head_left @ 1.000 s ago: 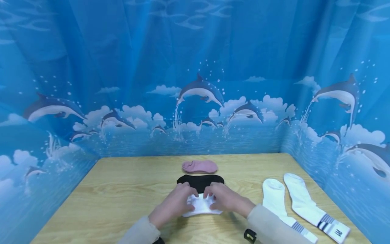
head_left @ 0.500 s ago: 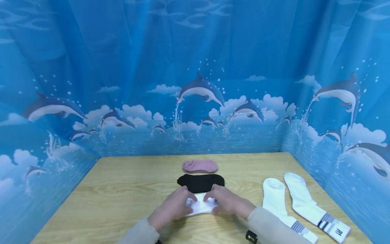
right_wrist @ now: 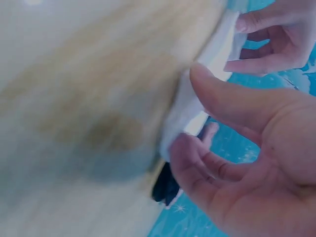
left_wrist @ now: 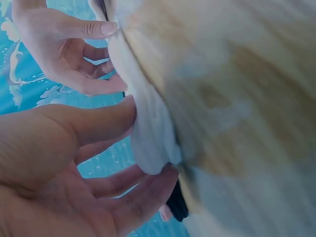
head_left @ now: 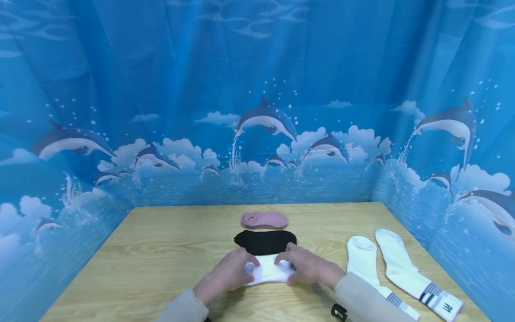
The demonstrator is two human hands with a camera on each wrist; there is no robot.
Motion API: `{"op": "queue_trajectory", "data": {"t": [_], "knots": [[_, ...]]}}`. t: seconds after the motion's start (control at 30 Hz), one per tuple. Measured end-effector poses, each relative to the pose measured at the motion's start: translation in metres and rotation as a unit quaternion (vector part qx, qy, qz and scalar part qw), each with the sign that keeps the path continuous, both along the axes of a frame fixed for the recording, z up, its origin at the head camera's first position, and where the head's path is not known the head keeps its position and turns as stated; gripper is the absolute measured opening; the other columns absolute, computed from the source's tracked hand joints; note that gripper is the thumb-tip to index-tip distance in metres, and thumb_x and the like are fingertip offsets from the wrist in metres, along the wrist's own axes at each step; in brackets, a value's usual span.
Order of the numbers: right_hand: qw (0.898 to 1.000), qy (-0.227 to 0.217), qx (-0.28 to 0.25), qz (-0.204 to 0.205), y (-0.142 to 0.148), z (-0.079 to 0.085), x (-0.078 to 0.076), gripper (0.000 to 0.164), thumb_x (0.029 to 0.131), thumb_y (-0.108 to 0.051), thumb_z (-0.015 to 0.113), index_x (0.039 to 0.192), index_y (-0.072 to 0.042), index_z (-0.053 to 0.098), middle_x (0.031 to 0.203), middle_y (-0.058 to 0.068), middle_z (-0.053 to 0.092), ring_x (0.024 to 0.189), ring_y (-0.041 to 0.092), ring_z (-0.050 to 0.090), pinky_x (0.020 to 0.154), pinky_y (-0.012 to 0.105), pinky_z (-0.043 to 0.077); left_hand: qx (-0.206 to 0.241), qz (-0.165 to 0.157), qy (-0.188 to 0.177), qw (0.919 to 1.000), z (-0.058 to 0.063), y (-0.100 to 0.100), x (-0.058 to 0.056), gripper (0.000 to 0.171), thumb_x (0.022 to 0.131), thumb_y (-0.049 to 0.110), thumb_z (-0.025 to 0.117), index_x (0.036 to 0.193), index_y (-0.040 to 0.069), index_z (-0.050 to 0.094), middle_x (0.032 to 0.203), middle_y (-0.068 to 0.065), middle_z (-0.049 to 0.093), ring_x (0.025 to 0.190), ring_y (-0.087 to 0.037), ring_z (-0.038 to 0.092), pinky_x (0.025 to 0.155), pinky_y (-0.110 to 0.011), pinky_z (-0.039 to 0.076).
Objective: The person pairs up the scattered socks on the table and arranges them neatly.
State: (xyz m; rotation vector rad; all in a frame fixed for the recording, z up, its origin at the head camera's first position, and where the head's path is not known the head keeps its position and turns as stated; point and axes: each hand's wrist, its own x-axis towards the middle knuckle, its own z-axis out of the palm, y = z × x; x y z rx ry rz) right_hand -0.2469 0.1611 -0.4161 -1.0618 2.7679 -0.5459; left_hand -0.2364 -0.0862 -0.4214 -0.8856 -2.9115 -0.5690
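A white ankle sock [head_left: 268, 269] lies crosswise on the wooden table, close in front of a black sock [head_left: 263, 242]. At its left end my left hand [head_left: 232, 271] grips it, thumb on the near edge and curved fingertips at the end, as the left wrist view shows. My right hand [head_left: 307, 267] holds the opposite end; in the right wrist view its thumb [right_wrist: 210, 84] lies along the near edge while the bent fingers touch the tip. Behind the black sock lies a pink sock [head_left: 265, 219]. Parts of the white sock's ends are hidden under the fingers.
On the right side of the table lie two long white socks, one [head_left: 362, 259] nearer my right forearm and one [head_left: 406, 268] with dark-striped cuff near the table's right edge. A blue dolphin-print curtain [head_left: 257, 179] surrounds the table [head_left: 169, 255] at back and sides.
My right hand has shifted slightly to the right along the white sock, showing more of it between the hands. The left hand has hardly moved. The other socks lie unchanged.
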Motion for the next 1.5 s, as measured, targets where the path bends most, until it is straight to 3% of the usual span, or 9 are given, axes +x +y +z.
{"op": "queue_trajectory", "data": {"t": [0.2, 0.3, 0.47, 0.73, 1.33, 1.5], "knots": [[0.998, 0.062, 0.006, -0.006, -0.011, 0.003, 0.000, 0.038, 0.079, -0.019, 0.087, 0.115, -0.013, 0.075, 0.099, 0.002, 0.059, 0.083, 0.007, 0.049, 0.074, 0.024, 0.048, 0.013, 0.019, 0.009, 0.9997, 0.008, 0.003, 0.003, 0.034, 0.074, 0.009, 0.089, 0.107, 0.008, 0.079, 0.099, -0.007, 0.067, 0.091, -0.021, 0.059, 0.083, -0.036, 0.054], [0.996, 0.080, 0.015, -0.026, -0.019, 0.001, 0.002, 0.037, 0.078, -0.019, 0.087, 0.114, -0.014, 0.076, 0.100, 0.001, 0.060, 0.086, 0.008, 0.051, 0.077, 0.027, 0.050, 0.010, 0.006, 0.019, 0.9997, 0.009, 0.005, 0.002, 0.034, 0.073, 0.007, 0.089, 0.106, 0.007, 0.079, 0.098, -0.007, 0.068, 0.090, -0.022, 0.059, 0.082, -0.035, 0.053], [0.995, 0.076, 0.039, -0.052, -0.026, -0.002, 0.008, 0.040, 0.077, -0.017, 0.088, 0.115, -0.014, 0.078, 0.098, 0.002, 0.058, 0.085, 0.013, 0.048, 0.075, 0.027, 0.046, -0.026, -0.012, 0.020, 0.9994, 0.004, 0.008, 0.002, 0.030, 0.073, 0.008, 0.090, 0.101, 0.008, 0.080, 0.091, -0.006, 0.067, 0.085, -0.019, 0.060, 0.079, -0.031, 0.053], [0.994, 0.068, 0.031, -0.077, -0.029, -0.005, 0.011, 0.042, 0.075, -0.014, 0.088, 0.116, -0.014, 0.079, 0.098, 0.004, 0.058, 0.085, 0.016, 0.046, 0.073, 0.026, 0.044, -0.047, 0.008, 0.011, 0.9988, 0.001, 0.009, -0.001, 0.030, 0.073, 0.008, 0.090, 0.102, 0.011, 0.080, 0.093, -0.004, 0.071, 0.088, -0.019, 0.064, 0.083, -0.033, 0.055], [0.994, 0.048, 0.016, -0.095, -0.016, -0.011, 0.011, 0.045, 0.076, -0.014, 0.089, 0.120, -0.014, 0.078, 0.105, 0.007, 0.059, 0.088, 0.017, 0.050, 0.075, 0.030, 0.049, -0.041, 0.010, 0.006, 0.9991, -0.001, 0.008, -0.001, 0.033, 0.074, 0.008, 0.089, 0.105, 0.013, 0.080, 0.097, -0.004, 0.073, 0.091, -0.019, 0.064, 0.086, -0.034, 0.056], [0.996, 0.046, -0.006, -0.070, -0.003, -0.004, 0.011, 0.048, 0.077, -0.015, 0.088, 0.123, -0.009, 0.074, 0.106, 0.006, 0.061, 0.091, 0.017, 0.056, 0.079, 0.031, 0.052, -0.036, 0.012, 0.003, 0.9993, 0.003, 0.011, 0.002, 0.031, 0.076, 0.009, 0.088, 0.106, 0.011, 0.080, 0.096, -0.005, 0.070, 0.090, -0.019, 0.062, 0.085, -0.033, 0.055]]}}
